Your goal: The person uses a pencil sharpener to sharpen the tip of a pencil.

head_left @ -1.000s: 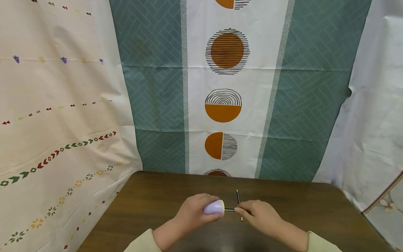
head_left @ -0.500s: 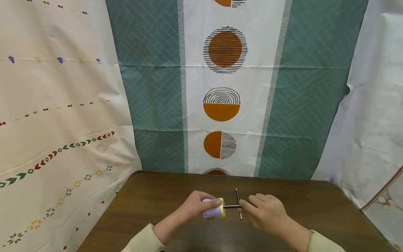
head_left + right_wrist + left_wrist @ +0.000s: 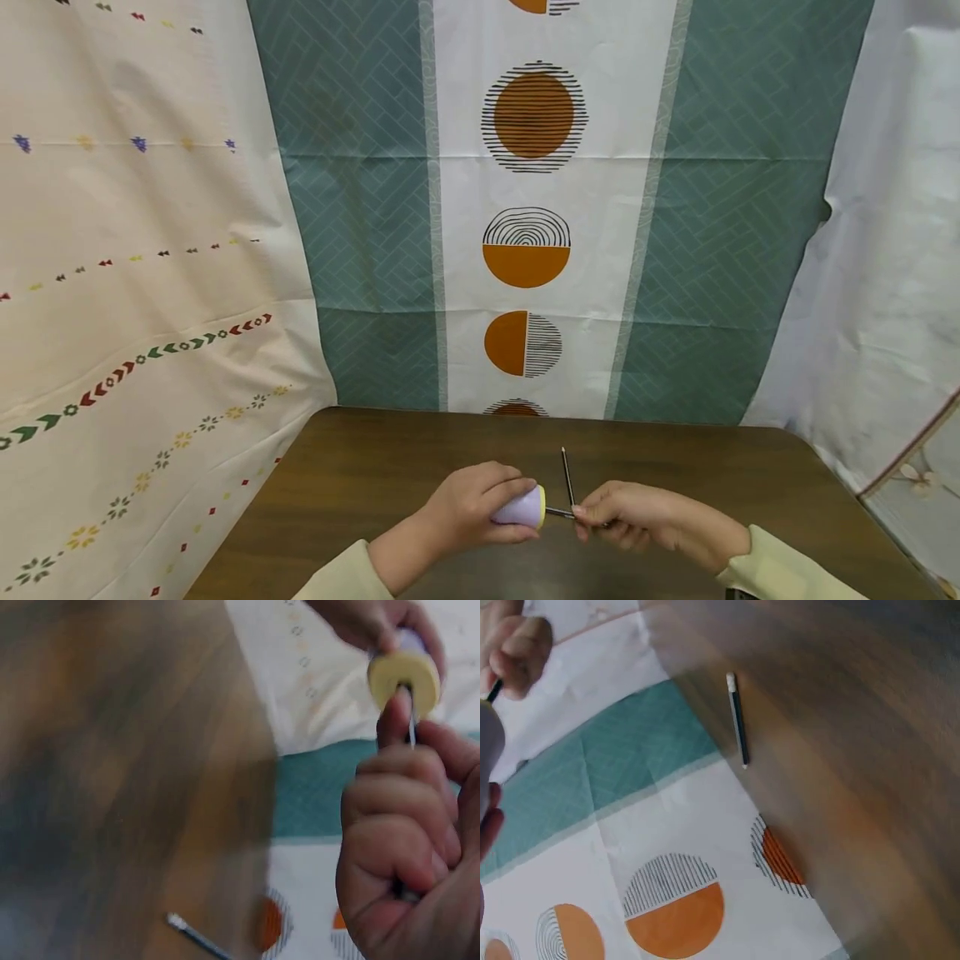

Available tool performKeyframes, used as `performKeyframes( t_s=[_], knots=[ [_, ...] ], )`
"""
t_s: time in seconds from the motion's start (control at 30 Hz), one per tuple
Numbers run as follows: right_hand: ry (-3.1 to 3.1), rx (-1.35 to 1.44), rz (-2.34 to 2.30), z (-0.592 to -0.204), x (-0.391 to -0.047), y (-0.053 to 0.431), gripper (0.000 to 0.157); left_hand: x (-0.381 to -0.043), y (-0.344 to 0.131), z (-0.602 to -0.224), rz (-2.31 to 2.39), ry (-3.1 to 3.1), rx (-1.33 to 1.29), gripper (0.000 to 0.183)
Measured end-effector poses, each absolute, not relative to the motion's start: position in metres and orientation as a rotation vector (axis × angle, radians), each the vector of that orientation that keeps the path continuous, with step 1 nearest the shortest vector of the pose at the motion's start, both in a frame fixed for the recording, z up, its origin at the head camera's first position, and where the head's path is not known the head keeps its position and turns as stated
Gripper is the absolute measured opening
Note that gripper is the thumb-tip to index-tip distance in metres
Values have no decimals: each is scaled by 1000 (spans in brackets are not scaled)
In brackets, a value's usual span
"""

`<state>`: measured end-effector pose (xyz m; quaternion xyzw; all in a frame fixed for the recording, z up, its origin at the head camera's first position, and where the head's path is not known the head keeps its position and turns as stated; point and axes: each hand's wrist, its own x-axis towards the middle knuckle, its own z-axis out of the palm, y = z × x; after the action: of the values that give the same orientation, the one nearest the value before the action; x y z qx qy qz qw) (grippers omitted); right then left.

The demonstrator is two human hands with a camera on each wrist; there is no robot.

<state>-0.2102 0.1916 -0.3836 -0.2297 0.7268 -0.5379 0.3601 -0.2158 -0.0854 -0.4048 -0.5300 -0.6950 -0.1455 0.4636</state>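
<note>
My left hand (image 3: 472, 505) grips a lavender pencil sharpener (image 3: 519, 510) with a yellow end that faces right. A dark pencil (image 3: 558, 512) points into that end. My right hand (image 3: 628, 515) pinches its shaft between thumb and index finger. In the right wrist view, the yellow face of the sharpener (image 3: 381, 681) shows the pencil at its central hole, and the other fingers of the right hand (image 3: 401, 825) are curled round the rear of the shaft. The left wrist view catches only part of the sharpener (image 3: 487, 742) at its edge.
A second dark pencil (image 3: 567, 475) with a white eraser lies on the brown wooden table (image 3: 390, 450), just behind the right hand. Patterned cloth (image 3: 375, 250) hangs along the table's far edge and both sides.
The right hand has rolled over around the pencil, its knuckles turning from up to outward. The left hand has rotated the sharpener too, and both hands sit slightly lower.
</note>
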Motion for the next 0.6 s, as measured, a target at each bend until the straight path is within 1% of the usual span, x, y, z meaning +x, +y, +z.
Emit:
performKeyframes(
  t_s=[0.07, 0.13, 0.2, 0.27, 0.37, 0.43, 0.5, 0.57, 0.6],
  knots=[
    [1907, -612, -1364, -386, -211, 192, 40, -214, -85, -404, -432, -1818, -1300, 59],
    [2208, -776, -1274, -386, -207, 190, 40, -212, -84, -404, -614, -2015, -1244, 50],
    [2694, -1013, -1040, -388, -204, 185, 43, -212, -83, -402, -877, -2231, -1118, 43],
    [3184, -1261, -674, -391, -201, 182, 45, -213, -82, -398, -1159, -2404, -949, 37],
    [3655, -1653, -239, -396, -204, 179, 49, -215, -82, -392, -1499, -2550, -720, 37],
    [3765, -1947, -106, -398, -209, 179, 48, -216, -83, -388, -1639, -2602, -640, 39],
    [3778, -2159, -67, -398, -212, 179, 42, -214, -83, -385, -1719, -2632, -620, 40],
    [3764, -2256, -64, -397, -214, 180, 41, -211, -82, -384, -1757, -2644, -616, 39],
    [3756, -2259, -82, -397, -213, 180, 42, -209, -82, -384, -1751, -2645, -620, 38]
  ],
)
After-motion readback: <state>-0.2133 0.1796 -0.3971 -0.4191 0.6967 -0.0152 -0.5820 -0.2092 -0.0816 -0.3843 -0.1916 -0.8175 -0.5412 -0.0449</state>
